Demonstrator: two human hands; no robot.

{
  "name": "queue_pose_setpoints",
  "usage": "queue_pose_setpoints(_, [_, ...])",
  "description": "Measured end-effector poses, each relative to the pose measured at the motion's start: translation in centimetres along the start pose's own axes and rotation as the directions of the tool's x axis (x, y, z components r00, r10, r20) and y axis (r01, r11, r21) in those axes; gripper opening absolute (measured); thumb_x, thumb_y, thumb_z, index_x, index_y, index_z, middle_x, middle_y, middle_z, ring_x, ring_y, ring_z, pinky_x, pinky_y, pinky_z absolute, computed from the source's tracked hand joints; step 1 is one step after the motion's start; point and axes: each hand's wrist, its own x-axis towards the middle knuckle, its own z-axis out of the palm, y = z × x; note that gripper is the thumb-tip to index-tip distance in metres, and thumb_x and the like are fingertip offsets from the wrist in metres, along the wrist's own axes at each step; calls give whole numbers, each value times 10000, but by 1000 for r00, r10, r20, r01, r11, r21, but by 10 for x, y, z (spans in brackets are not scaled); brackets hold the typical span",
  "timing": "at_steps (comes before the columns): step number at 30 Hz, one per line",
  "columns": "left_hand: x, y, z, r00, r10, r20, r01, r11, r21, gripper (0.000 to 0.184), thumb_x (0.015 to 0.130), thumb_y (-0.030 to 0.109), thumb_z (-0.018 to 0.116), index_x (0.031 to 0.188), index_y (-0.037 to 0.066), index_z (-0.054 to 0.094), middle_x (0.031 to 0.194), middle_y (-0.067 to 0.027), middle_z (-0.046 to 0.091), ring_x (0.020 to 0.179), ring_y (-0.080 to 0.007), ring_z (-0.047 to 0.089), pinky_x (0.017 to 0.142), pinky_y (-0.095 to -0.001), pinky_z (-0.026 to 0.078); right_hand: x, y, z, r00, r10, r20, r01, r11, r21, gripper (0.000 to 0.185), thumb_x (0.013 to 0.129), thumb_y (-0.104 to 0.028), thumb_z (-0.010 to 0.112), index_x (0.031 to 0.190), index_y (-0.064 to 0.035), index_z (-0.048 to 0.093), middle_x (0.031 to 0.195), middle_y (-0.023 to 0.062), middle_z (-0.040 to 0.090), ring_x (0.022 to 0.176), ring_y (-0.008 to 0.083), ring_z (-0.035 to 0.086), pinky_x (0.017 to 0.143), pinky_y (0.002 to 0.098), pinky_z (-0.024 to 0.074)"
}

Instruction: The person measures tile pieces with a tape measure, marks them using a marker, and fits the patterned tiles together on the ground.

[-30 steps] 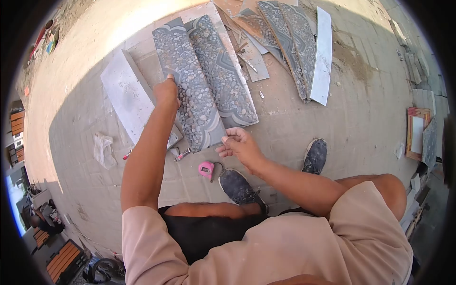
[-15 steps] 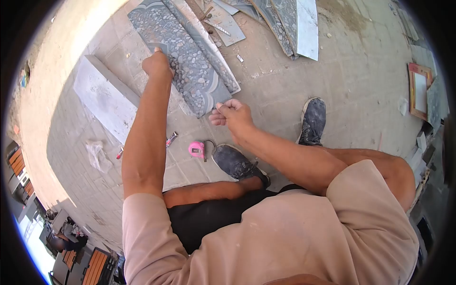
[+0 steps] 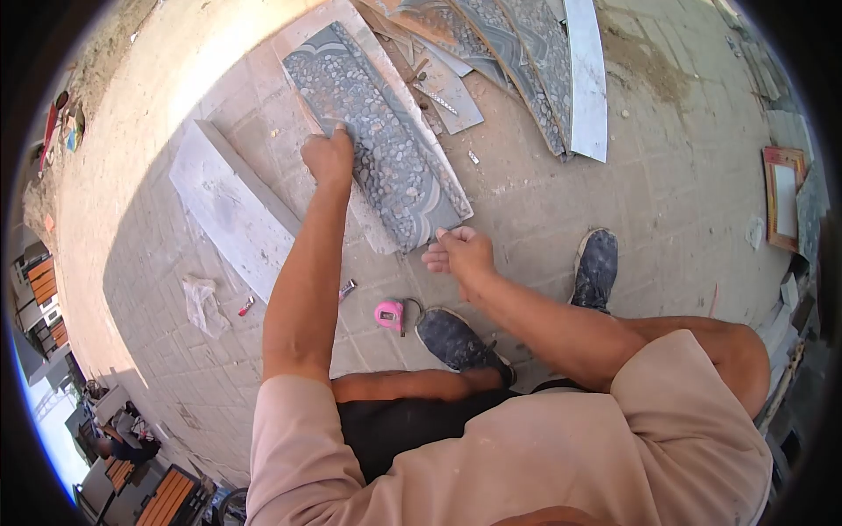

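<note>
A long grey tile strip with a pebble pattern [image 3: 386, 153] lies at a slant in front of me, on top of a pale-edged slab [image 3: 454, 186]. My left hand [image 3: 329, 158] is closed on the strip's left long edge, its thumb over the top; the fingers beneath are hidden. At the near end, my right hand [image 3: 465, 256] has its thumb at the strip's edge and its other fingers curled below. A pink tape measure [image 3: 389, 314] rests on the paving close to my shoe. A small red-and-silver tool [image 3: 348, 289] lies partly behind my left forearm.
Left of the strip lies a thick whitish slab [image 3: 228, 202], with a crumpled plastic bag [image 3: 203, 305] nearby. Several cut tile pieces [image 3: 517, 79] and a white strip [image 3: 586, 88] spread across the back. A framed panel [image 3: 783, 197] stands at the right. A person [image 3: 132, 447] is far left.
The view has shifted, so everything appears lower and further right. The strip's far end seems to have swung slightly right over the slab beneath. Both hands stay at the strip.
</note>
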Motion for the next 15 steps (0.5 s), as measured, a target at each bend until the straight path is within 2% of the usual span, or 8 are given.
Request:
queue_pose_setpoints(2, [5,4,5,988,87,-128,-89,996,-10,453,795,316,677,848,-133,648,917,-322,644,912,-425,641,824,-447,490,0,-1,0,1000,-9,-6,9,1000,-27,151,953,-131,543,876,-2,519,850,144,636,735,234,685,628,307,574])
queue_pose_setpoints(4, [17,-1,14,994,-6,-105,-2,996,-84,438,799,295,693,862,-136,650,915,-303,655,887,-398,651,796,-425,501,4,1,0,1000,-7,-12,7,1000,-8,147,954,-124,535,884,5,526,859,147,638,751,234,685,637,307,574])
queue_pose_setpoints(6, [11,14,0,973,-208,94,226,938,-264,414,835,251,674,945,-145,628,989,-259,658,876,-347,656,753,-407,516,3,5,-5,1000,-8,-22,8,1000,7,144,956,-117,526,892,12,533,868,150,640,766,233,685,646,308,573])
queue_pose_setpoints(7, [10,11,4,970,-215,114,238,937,-256,414,835,251,674,945,-145,628,989,-259,658,876,-347,656,753,-407,516,3,4,-6,999,-39,4,39,999,-15,145,957,-113,520,902,19,542,877,152,642,777,231,684,653,307,572])
queue_pose_setpoints(9, [14,13,5,904,-398,156,417,744,-521,421,863,214,655,1057,-152,580,1062,-212,646,875,-302,651,699,-380,522,6,5,-8,997,-69,31,70,997,-36,148,958,-108,513,912,27,551,886,153,644,788,229,683,661,307,571])
queue_pose_setpoints(11, [14,14,3,894,-414,173,442,744,-502,425,871,207,648,1082,-151,561,1077,-196,639,877,-294,649,687,-380,523,8,12,-10,986,-161,48,163,986,-33,155,957,-108,516,934,36,567,897,154,650,783,224,682,662,302,569])
queue_pose_setpoints(13, [16,15,0,886,-425,186,459,744,-485,430,879,200,641,1108,-149,542,1091,-180,633,878,-285,647,674,-380,524,9,13,-12,986,-160,45,162,987,-25,156,954,-112,523,939,36,570,896,151,652,776,220,680,660,298,567])
queue_pose_setpoints(15, [18,14,2,872,-447,199,477,685,-551,360,860,124,667,1074,-144,556,1056,-179,635,866,-273,646,672,-374,524,12,13,-14,986,-164,41,165,986,-17,157,952,-116,530,943,35,572,895,149,654,770,217,679,659,295,566])
